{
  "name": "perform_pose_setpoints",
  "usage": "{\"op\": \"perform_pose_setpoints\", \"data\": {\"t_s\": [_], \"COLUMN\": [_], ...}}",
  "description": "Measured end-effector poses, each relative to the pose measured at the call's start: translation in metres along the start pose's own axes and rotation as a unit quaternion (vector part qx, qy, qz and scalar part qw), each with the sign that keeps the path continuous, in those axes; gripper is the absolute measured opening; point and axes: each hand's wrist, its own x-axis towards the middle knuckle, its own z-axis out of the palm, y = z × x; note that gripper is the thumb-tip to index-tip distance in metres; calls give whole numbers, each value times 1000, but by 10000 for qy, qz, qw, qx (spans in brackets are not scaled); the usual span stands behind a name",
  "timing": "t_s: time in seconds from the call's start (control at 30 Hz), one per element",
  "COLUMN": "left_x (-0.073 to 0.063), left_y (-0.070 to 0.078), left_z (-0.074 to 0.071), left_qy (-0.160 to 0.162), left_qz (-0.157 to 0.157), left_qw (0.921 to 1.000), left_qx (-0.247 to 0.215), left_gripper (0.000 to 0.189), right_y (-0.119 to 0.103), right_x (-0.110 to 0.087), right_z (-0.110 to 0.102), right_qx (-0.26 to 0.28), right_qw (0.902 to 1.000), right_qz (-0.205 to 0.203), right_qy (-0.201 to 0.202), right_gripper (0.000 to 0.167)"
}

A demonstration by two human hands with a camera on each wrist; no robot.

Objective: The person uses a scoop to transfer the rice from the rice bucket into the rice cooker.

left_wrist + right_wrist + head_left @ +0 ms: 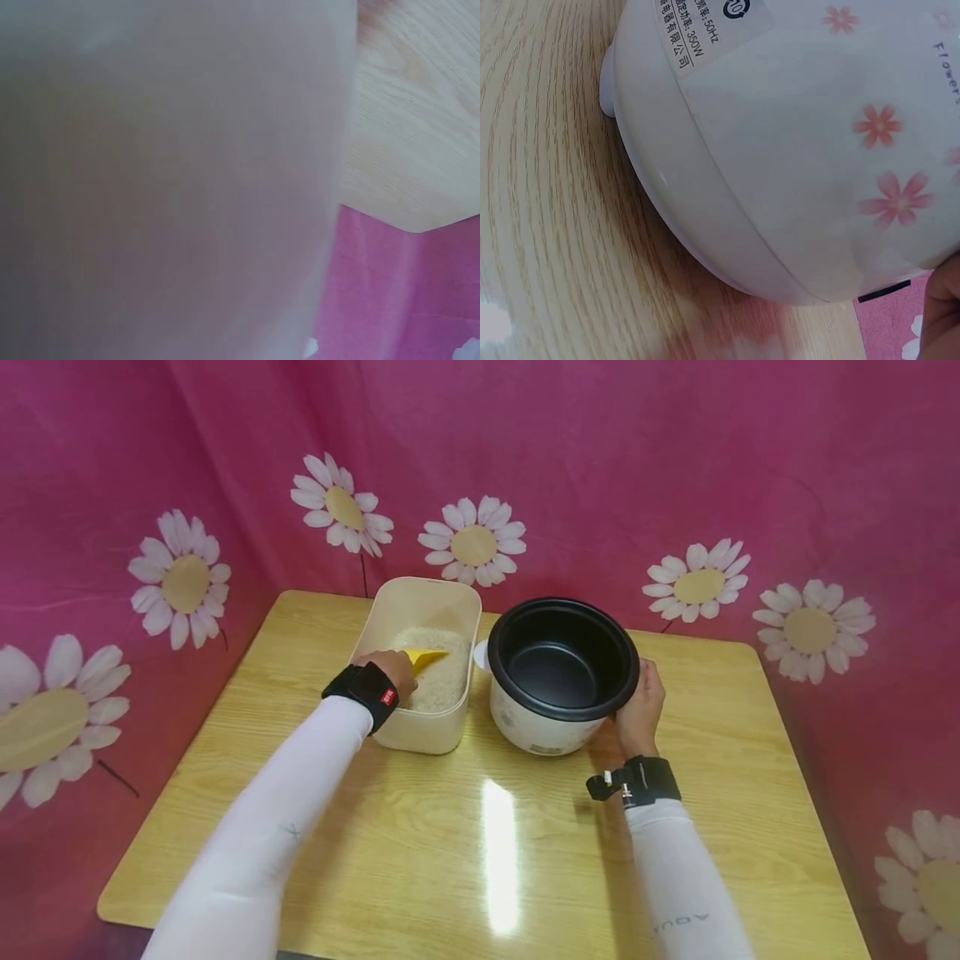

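Observation:
In the head view my left hand (396, 672) reaches into a cream plastic bin (420, 732) and grips a yellow scoop (426, 657). White rice (442, 681) lies in the bin, with the scoop's blade over it. To the right stands a white rice cooker (536, 735) with a black inner pot (555, 672) and no lid on. My right hand (639, 706) holds the cooker by its right side, where the handle is hidden. Pink flowers and a printed label show on the cooker body (780, 150) in the right wrist view. A blurred pale wall (172, 180) fills most of the left wrist view.
Both containers stand side by side toward the back of a light wooden table (420, 860). A pink curtain (585, 468) with white daisies hangs behind and at both sides. The cooker's white left handle (482, 656) juts out close to the bin's rim.

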Motion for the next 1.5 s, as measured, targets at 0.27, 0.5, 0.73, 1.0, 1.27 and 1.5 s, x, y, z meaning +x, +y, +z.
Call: {"op": "perform_pose_setpoints", "data": {"t_s": [0.27,0.5,0.73,1.0,1.27,1.5], "left_x": [9,21,24,24,30,29], "left_y": [3,-2,-3,-4,-9,-7], "left_z": [12,18,16,19,17,16], "left_qy": [-563,-786,-825,-930,-1069,-1183], "left_qz": [177,270,596,268,250,164], "left_qw": [9977,9965,9944,9953,9933,9920], "left_qx": [320,124,302,-18,-368,-412], "left_gripper": [40,42,42,55,46,46], "right_y": [2,0,-2,0,-2,-3], "right_x": [-1,0,1,0,-1,-2], "right_z": [-3,-2,-2,-1,0,-1], "right_qx": [-228,-2,14,168,-86,-64], "right_qw": [9997,9999,9999,9998,9998,9999], "right_qz": [-54,-62,-100,-103,-159,-91], "right_qy": [53,-98,-28,0,-24,-54], "right_gripper": [25,23,24,24,25,26]}}
